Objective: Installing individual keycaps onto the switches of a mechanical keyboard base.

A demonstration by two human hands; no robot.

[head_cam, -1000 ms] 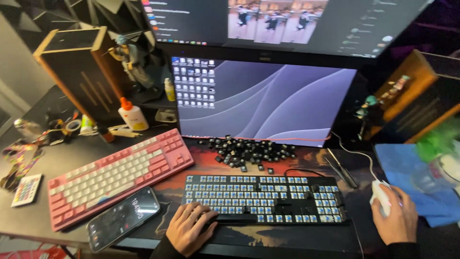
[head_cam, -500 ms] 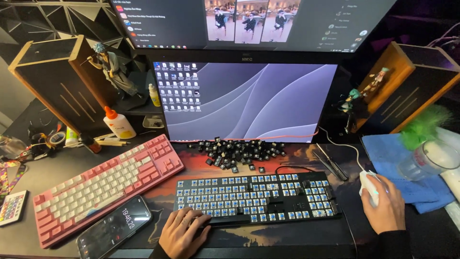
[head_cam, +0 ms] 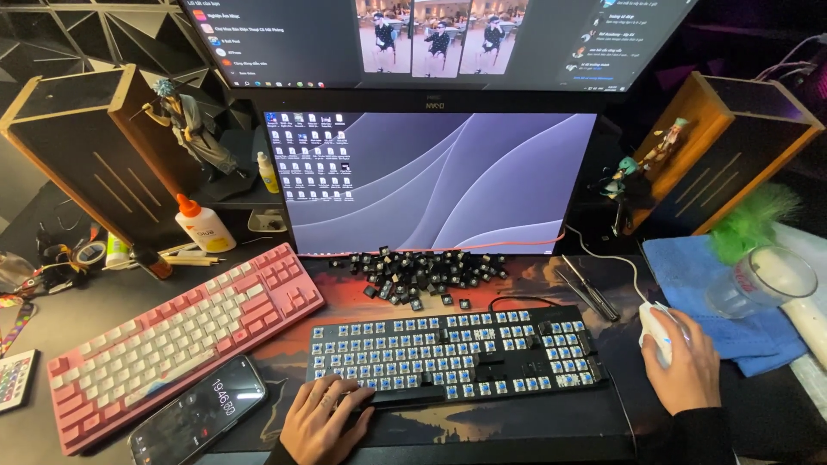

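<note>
A black keyboard with its caps off shows rows of blue switches in the middle of the desk mat. My left hand rests on its front left corner, fingers curled against the edge. My right hand lies over a white mouse to the keyboard's right. A heap of loose black keycaps sits between the keyboard and the lower monitor.
A pink and white keyboard lies at an angle on the left, a phone in front of it. Behind stand a glue bottle, two speakers with figurines, and an upper monitor. At right, a glass on a blue cloth, and small tools.
The view has shifted a little, so the desk sits lower and more to the left in frame. Both hands stay where they were, on the keyboard's corner and on the mouse.
</note>
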